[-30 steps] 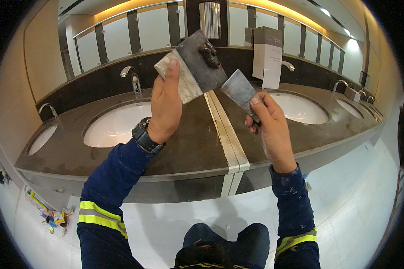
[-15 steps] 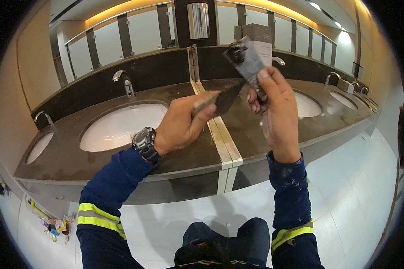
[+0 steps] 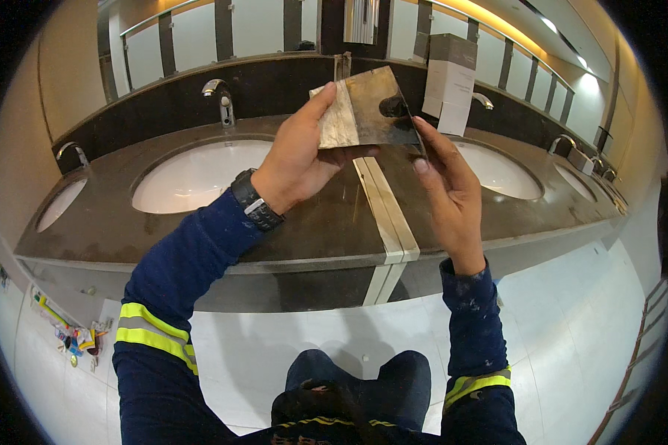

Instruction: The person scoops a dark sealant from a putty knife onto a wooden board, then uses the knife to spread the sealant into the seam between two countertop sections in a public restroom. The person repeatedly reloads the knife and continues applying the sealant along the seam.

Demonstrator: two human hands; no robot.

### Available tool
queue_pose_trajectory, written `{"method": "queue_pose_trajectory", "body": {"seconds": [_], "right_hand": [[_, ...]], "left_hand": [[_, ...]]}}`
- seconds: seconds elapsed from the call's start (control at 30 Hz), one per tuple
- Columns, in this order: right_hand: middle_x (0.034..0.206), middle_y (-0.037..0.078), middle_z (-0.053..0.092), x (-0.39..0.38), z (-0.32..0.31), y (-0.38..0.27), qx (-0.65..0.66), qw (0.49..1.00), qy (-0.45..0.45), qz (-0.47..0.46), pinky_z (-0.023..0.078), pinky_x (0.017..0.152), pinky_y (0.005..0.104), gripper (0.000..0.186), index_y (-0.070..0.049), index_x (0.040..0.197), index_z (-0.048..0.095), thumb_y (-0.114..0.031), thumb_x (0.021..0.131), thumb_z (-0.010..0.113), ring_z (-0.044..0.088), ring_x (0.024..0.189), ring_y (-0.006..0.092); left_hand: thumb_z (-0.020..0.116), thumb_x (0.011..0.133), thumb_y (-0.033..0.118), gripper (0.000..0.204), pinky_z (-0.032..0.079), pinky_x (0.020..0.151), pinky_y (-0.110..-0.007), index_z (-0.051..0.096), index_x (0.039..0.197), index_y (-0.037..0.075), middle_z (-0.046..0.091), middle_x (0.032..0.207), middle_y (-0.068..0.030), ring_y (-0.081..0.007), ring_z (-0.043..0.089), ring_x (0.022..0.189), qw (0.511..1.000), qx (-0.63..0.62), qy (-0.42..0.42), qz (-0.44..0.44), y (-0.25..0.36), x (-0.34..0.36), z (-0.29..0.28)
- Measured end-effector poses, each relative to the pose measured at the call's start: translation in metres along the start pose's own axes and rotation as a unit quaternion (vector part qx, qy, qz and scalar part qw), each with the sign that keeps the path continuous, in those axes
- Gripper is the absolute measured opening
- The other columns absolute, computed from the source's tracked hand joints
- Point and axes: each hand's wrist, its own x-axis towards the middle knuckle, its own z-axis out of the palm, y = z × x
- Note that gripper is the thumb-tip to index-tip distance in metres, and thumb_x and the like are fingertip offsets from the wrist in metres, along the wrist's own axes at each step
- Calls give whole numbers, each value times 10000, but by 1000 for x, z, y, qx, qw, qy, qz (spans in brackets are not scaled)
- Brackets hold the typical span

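Observation:
My left hand grips a flat rectangular scraper by its pale, tape-like left strip, thumb on top and fingers underneath. The scraper's brownish metal face is turned towards me. A black blob of paste sits near its right edge. My right hand pinches a thin dark blade, seen nearly edge-on, between thumb and fingers. That blade meets the right end of the scraper close to the blob. Both hands are raised over the dark countertop.
A white joint strip splits the countertop. Basins lie on both sides with chrome taps behind. A tall grey-and-white box stands by the mirrored wall. Tools and small items lie on the floor at left.
My left hand has turned the scraper to show its face with the black blob. My right hand has lowered, its blade tilting from broadside to edge-on against the scraper. The view has shifted slightly.

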Motion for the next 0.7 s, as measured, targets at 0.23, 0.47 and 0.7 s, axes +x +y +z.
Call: {"method": "queue_pose_trajectory", "body": {"seconds": [0.23, 0.47, 0.7], "right_hand": [[1322, 68, 630, 16, -37, 11, -93, 993, -73, 26, 456, 1049, 321, 454, -106, 1382, 626, -33, 934, 639, 600, 1183, 182], [1208, 74, 635, 31, -99, -29, -373, 921, -115, 2, 520, 915, 320, 419, -165, 1329, 678, -36, 931, 658, 622, 1042, 216], [1322, 106, 573, 36, -89, -76, -460, 844, -273, -46, 552, 940, 349, 441, -186, 1324, 678, 8, 935, 610, 622, 1098, 238]], "left_hand": [[450, 1094, 354, 408, 632, 882, -371, 531, 1384, 79, 682, 1247, -95, -187, 708, 1085, 998, -3, -63, -22, 1, 4, -12], [544, 1061, 280, 362, 640, 867, -322, 581, 1313, 22, 727, 1153, -97, -177, 741, 1006, 993, 43, -88, -59, 16, 15, -29], [574, 1045, 263, 354, 634, 867, -309, 602, 1294, 13, 728, 1166, -109, -180, 742, 1010, 984, 144, -62, -83, 12, 10, -37]]}}
